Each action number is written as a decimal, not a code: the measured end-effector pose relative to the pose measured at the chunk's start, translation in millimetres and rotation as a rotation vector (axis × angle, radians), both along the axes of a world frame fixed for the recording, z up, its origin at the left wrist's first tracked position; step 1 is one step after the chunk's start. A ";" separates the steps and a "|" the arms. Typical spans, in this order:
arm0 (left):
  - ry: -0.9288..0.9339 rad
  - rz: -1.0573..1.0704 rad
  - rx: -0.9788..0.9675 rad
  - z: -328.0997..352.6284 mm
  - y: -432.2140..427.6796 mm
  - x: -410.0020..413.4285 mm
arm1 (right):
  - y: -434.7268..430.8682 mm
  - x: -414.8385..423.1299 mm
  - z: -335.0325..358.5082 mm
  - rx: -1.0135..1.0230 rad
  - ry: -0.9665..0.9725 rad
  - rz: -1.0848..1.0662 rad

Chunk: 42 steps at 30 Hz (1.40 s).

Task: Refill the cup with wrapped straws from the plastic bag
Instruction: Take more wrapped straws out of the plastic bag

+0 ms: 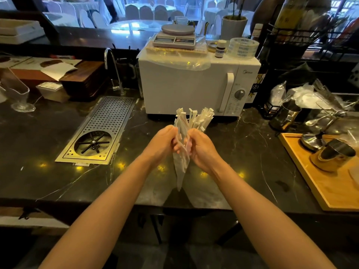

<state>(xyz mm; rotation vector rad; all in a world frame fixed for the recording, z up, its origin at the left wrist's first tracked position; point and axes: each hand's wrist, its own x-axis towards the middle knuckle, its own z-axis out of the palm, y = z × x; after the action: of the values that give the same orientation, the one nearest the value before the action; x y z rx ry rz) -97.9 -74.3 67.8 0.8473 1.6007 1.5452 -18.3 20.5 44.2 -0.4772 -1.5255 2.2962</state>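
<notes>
At the center of the frame, a person at a dark marble counter (pixel 58 171) grips a clear plastic bag (pixel 181 167) of wrapped straws (pixel 196 118) with both bare hands. The left hand (pixel 162 145) is clenched on the bag's left side and the right hand (pixel 202 148) on its right, knuckles nearly touching, both above the countertop. The straws' white paper ends fan up out of the bag's mouth just above the fingers, while the bag's lower end hangs down to a point between the wrists. Directly behind, a white microwave (pixel 194 84) stands at upper center with a kitchen scale (pixel 174 36) on top. A perforated metal rinser tray (pixel 101 131) is set into the counter at left center. A wooden tray (pixel 318 175) with metal cups lies along the right edge, and a steel pitcher (pixel 285 116) stands just beyond it. Which vessel is the straw cup cannot be told.
</notes>
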 end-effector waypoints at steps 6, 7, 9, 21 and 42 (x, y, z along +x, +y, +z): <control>0.301 -0.176 -0.243 12.8 -17.8 -30.0 | 24.0 18.0 18.8 0.552 -0.314 0.004; 0.352 -0.187 -0.279 15.4 -18.4 -32.6 | 27.1 20.6 23.2 0.635 -0.339 0.010; 0.450 -0.201 -0.333 21.2 -18.5 -37.9 | 32.6 25.0 31.5 0.782 -0.384 0.037; 0.927 -0.277 -0.569 47.0 -11.4 -46.9 | 39.7 41.9 65.4 1.449 -0.836 0.325; 0.968 -0.172 -0.346 69.6 -14.5 -11.4 | 37.8 13.5 65.2 0.307 -0.713 0.384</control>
<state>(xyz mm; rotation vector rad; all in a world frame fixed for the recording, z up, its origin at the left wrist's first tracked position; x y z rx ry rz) -109.3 -88.8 137.4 1.6070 2.2724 0.6831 -4.8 58.3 109.4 -1.0721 -2.4423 2.1948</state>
